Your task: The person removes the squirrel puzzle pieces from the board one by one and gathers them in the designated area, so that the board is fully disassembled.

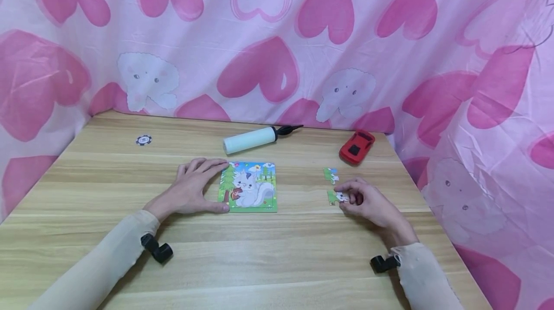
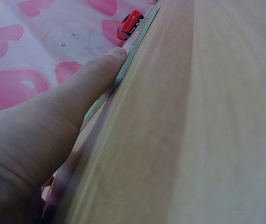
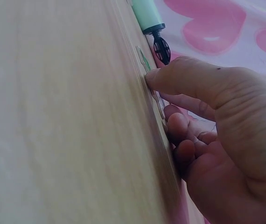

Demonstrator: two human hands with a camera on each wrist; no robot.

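A square jigsaw puzzle (image 1: 248,187) with a picture of a white, bushy-tailed animal among green trees lies flat on the table. My left hand (image 1: 195,187) spans its left side, index fingertip at the far corner and thumb along the near edge. In the left wrist view the thumb (image 2: 102,70) lies against the board's thin edge. To the right, my right hand (image 1: 368,202) pinches a small puzzle piece (image 1: 333,198) between thumb and index finger, low over the tabletop, the other fingers curled in. Another puzzle piece (image 1: 331,175) lies just beyond it.
Behind the puzzle lies a pale green hand pump (image 1: 250,140) with a black nozzle. A red toy car (image 1: 357,147) sits at the back right, and a black-and-white poker chip (image 1: 144,140) at the back left. A pink heart-patterned curtain (image 1: 259,69) borders the wooden table (image 1: 259,262).
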